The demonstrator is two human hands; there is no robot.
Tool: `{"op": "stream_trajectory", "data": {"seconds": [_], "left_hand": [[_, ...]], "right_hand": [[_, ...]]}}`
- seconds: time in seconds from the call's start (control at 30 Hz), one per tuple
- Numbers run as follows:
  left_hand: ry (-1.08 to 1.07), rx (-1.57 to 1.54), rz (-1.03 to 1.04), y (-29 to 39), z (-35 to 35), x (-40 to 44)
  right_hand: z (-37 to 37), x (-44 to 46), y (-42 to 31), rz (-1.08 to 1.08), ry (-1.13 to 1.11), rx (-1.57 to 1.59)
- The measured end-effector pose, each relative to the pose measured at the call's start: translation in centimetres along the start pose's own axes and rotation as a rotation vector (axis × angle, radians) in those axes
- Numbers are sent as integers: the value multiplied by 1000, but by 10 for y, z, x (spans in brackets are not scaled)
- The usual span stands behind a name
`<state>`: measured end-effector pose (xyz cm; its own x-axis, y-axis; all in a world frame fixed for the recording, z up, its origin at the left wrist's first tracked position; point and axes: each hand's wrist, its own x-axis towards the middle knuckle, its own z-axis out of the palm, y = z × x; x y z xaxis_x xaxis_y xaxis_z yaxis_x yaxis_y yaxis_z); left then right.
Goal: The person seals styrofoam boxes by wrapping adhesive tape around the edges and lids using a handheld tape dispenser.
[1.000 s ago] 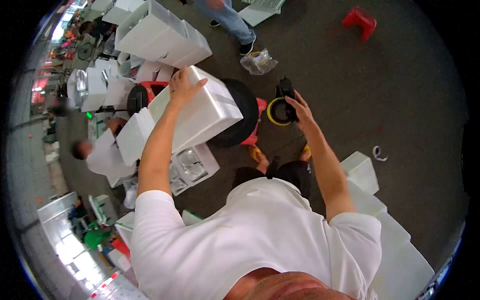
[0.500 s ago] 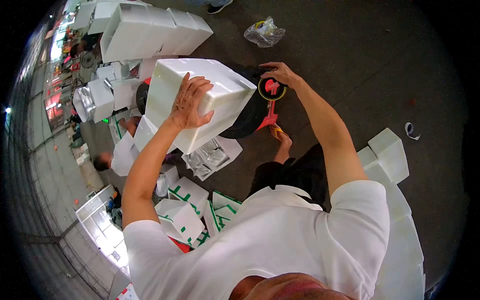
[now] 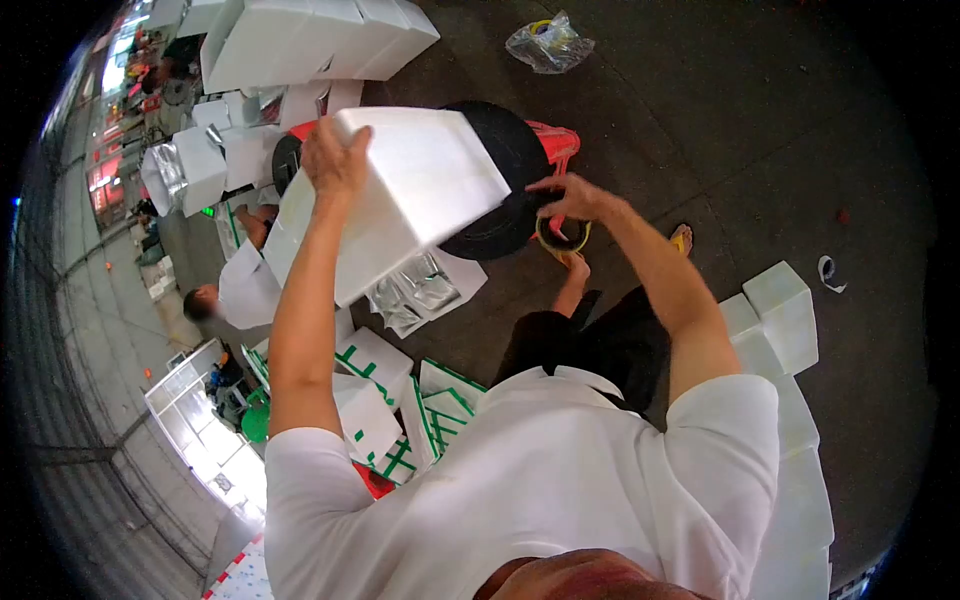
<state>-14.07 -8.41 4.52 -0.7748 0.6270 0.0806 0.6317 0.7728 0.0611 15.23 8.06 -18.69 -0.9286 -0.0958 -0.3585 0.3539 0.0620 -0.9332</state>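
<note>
A white foam box (image 3: 425,160) lies tilted over a round black seat (image 3: 515,150) with red legs. My left hand (image 3: 335,165) grips the box's far-left edge, fingers over the rim and thumb on the upper face. Just off the box's right corner is my right hand (image 3: 582,198), its fingers curled and pointing toward the box. A roll of yellow-rimmed tape (image 3: 563,238) hangs right under that hand and appears held by it; the fingers on the roll are partly hidden.
Stacked white boxes (image 3: 310,40) stand at upper left, more (image 3: 790,400) at right. Green-taped foam pieces (image 3: 440,405) and a silver-lined box (image 3: 415,290) lie below. A bagged tape roll (image 3: 550,42) is on the floor. Another person (image 3: 248,288) crouches at left.
My left hand has slid from the box's upper face to its far-left edge, and the box has turned. My right hand and the tape roll have moved down and slightly right.
</note>
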Motion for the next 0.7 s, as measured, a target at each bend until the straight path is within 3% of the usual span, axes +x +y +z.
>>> {"op": "stream_trajectory", "data": {"seconds": [0.07, 0.1, 0.17, 0.23, 0.3, 0.37, 0.4, 0.43, 0.5, 0.57, 0.7], "left_hand": [[103, -25, -297, -20, 3, -4], [111, -18, -287, -29, 7, -9], [372, -45, -235, -38, 12, -16], [143, -355, 489, -1, -1, -39], [-40, -130, 522, 17, -10, -52], [-61, -2, 269, 25, -13, -48], [-103, -15, 210, 29, -13, -46], [-105, -21, 213, 28, -11, -45], [15, -26, 10, 20, -5, -44], [-59, -51, -247, 36, -16, -41], [60, -41, -306, -25, 12, -28]], "right_hand": [[15, 7, 1, -74, 67, 128], [12, 21, 5, -106, 116, 214], [2, 53, 11, -169, 185, 156], [-12, 71, 6, -140, 192, 171], [-14, 79, 0, -67, 214, 189], [-19, 60, -7, -42, 165, 255], [-15, 43, -3, -193, 158, 40], [-11, 20, 4, -143, 81, 71], [-4, -33, 15, -61, -31, 43], [7, -59, 33, -8, -3, 51], [-20, -35, 32, -43, 206, 264]]}}
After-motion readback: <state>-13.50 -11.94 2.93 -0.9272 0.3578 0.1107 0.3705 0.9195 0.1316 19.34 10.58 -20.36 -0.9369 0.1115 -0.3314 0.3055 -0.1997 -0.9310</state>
